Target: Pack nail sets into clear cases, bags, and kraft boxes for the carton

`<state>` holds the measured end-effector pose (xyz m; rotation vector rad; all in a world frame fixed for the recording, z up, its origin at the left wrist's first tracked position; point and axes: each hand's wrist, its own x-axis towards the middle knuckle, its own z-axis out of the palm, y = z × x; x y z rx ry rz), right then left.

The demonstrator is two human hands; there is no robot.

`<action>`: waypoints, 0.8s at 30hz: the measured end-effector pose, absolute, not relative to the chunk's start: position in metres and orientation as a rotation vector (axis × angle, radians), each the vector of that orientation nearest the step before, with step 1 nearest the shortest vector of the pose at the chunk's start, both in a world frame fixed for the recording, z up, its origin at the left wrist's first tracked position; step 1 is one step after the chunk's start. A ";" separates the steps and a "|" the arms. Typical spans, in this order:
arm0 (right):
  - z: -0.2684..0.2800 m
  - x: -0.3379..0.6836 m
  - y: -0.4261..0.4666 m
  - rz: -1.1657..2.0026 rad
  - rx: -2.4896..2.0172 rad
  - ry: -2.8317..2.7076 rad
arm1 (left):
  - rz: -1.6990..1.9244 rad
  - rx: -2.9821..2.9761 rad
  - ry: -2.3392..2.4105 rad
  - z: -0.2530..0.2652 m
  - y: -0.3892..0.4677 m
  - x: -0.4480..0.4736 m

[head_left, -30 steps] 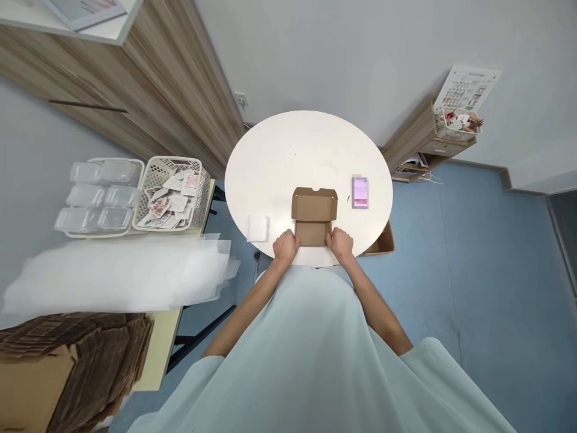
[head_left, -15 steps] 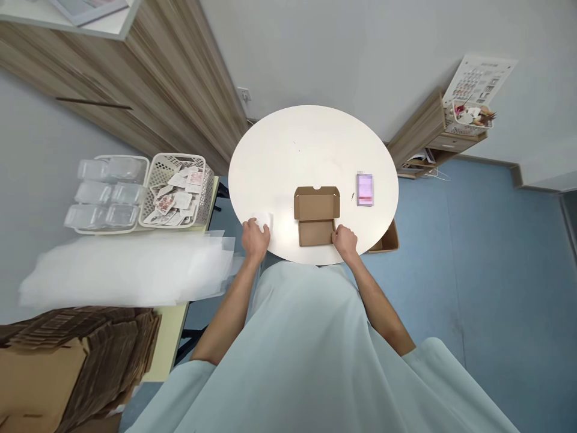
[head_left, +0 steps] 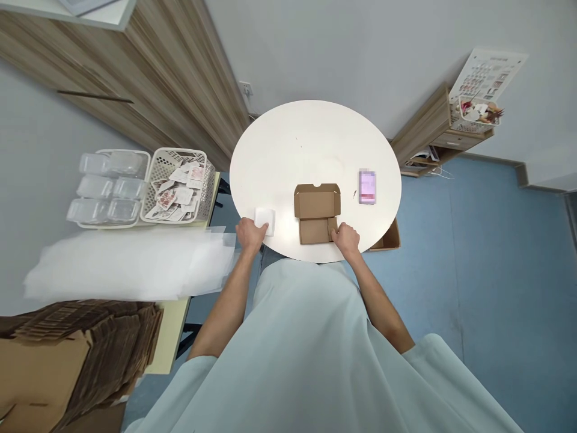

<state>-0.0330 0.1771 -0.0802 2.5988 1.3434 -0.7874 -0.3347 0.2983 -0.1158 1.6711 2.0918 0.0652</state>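
Out on the white round table (head_left: 288, 129), a small brown cardboard box (head_left: 317, 204) lies with its lid folded back and its inside showing. My right hand (head_left: 347, 239) is closed on the box's near right side wall, the thumb inside and the other fingers outside. Near the table's left front edge lies a small flat white packet (head_left: 265, 220). My left hand (head_left: 250, 234) pinches the packet's left edge, thumb on top; the fingers beneath are hidden.
A phone-like device (head_left: 367, 187) with a pink screen lies at the table's right. On the left bench are a basket of small cards (head_left: 205, 186), clear plastic boxes (head_left: 124, 188), translucent sheets (head_left: 135, 261) and stacked flat cardboard (head_left: 112, 349). An open carton (head_left: 391, 238) stands below the table.
My left hand has shifted a little left, uncovering more of the white packet. At the box's right end, the side flap now stands more inward under my right hand. The view has shifted slightly.
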 end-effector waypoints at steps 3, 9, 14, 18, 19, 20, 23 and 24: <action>-0.081 -0.028 0.176 -0.824 2.592 1.345 | 0.161 1.538 2.075 -0.106 0.297 -0.331; -0.087 -0.027 0.177 -0.858 2.615 1.373 | 0.470 1.486 1.925 -0.064 0.292 -0.317; -0.093 -0.028 0.179 -0.925 2.694 1.356 | 0.579 1.406 1.573 -0.040 0.274 -0.278; -0.094 -0.029 0.179 -1.032 2.744 1.334 | 0.335 1.532 1.557 -0.053 0.258 -0.238; -0.094 -0.029 0.180 -1.067 2.750 1.320 | 0.272 1.565 1.554 -0.060 0.255 -0.230; -0.094 -0.029 0.180 -1.099 2.757 1.307 | 0.219 1.588 1.546 -0.066 0.253 -0.224; -0.094 -0.030 0.182 -1.158 2.779 1.269 | 0.126 1.617 1.520 -0.082 0.252 -0.212; -0.094 -0.030 0.183 -1.163 2.784 1.263 | 0.116 1.623 1.513 -0.086 0.253 -0.209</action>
